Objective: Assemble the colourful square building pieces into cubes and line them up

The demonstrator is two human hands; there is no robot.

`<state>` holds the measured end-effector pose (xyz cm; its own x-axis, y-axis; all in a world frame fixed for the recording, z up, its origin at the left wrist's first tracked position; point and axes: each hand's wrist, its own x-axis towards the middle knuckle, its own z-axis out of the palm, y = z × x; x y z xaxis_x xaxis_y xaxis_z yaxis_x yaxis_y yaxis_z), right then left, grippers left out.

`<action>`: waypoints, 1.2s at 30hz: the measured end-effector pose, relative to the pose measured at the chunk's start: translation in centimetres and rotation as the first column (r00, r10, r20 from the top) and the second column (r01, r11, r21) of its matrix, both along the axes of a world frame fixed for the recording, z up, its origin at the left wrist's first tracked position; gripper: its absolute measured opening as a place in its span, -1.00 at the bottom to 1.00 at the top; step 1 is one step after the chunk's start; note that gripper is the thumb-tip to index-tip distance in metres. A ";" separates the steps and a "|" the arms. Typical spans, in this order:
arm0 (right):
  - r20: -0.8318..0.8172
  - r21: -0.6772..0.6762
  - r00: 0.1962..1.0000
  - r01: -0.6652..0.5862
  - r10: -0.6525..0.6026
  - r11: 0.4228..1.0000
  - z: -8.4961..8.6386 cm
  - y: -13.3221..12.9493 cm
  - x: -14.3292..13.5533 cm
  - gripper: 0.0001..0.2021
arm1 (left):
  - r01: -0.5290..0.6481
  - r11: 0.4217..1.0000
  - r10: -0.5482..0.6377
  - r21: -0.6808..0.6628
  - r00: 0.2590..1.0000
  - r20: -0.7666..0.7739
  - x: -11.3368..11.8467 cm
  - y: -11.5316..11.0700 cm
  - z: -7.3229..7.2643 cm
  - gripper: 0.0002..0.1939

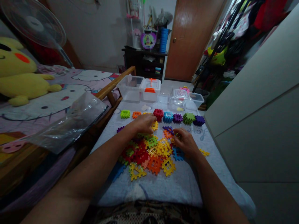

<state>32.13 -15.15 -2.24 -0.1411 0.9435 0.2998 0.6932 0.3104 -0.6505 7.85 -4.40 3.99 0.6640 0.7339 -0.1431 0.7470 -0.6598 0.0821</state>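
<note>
My left hand [146, 123] reaches over the far side of a loose pile, its fingers curled down against a yellow interlocking building block [154, 125]. On the right, my right hand [185, 139] has thumb and fingers closed at the edge of a purple building block [168, 129], which lies over an orange block [167, 134]. Between my arms spreads the pile: red blocks [141, 152], a green window block [152, 141], an orange block [154, 165], a yellow block [168, 166], a yellow triangular block [136, 171] and a blue block [178, 153].
Sorted stacks line the table's far part: green [125, 114], orange [136, 115], red [158, 114], light blue [168, 117], purple [177, 118] and dark purple [199, 120]. Behind stand clear boxes [130, 88] and a lidded box [150, 90]. A cabinet [259, 124] borders the right; a bed rail [114, 84], the left.
</note>
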 end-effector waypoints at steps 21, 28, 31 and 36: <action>-0.008 -0.034 1.000 0.027 -0.027 0.999 0.1 -0.2 0.0 -0.74 | -0.146 0.989 0.145 0.000 0.981 -0.126 -0.8 7.2 -0.7 -0.46; 0.006 -0.023 1.000 0.027 -0.027 0.999 0.1 -0.1 0.0 -0.75 | -0.146 0.989 0.145 0.005 0.976 -0.160 -0.3 7.2 -0.7 -0.30; 0.009 -0.018 1.000 0.025 -0.025 1.000 0.2 -0.1 0.1 -0.75 | -0.130 0.991 0.128 0.000 0.972 -0.195 0.0 7.2 -0.7 -0.41; 0.012 -0.017 1.000 0.027 -0.027 0.999 0.3 -0.2 0.1 -0.74 | -0.136 0.991 0.131 -0.016 0.974 -0.183 0.3 6.9 -0.6 -0.55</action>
